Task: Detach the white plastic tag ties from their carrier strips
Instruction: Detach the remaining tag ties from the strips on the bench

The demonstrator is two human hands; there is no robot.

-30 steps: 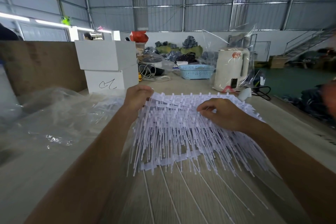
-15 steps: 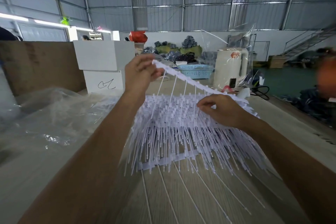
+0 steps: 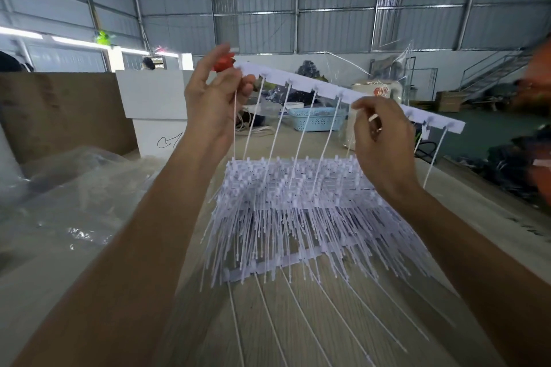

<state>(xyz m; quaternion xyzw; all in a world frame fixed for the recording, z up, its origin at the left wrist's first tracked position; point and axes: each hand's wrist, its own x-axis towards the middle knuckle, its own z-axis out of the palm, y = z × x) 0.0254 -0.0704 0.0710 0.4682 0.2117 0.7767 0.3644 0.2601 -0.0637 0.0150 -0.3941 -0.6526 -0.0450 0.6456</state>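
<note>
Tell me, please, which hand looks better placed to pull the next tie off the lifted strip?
Probably the right hand: it sits mid-strip among the hanging ties, while the left hand pinches the carrier strip at its end.

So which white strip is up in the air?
The carrier strip that the left hand and right hand hold up, ties dangling from it. All the others lie in the pile on the table.

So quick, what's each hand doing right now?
Left hand: pinching the raised carrier strip at its end.
Right hand: fingers curled at the strip's middle, pinching it or a tie; unclear which.
</note>
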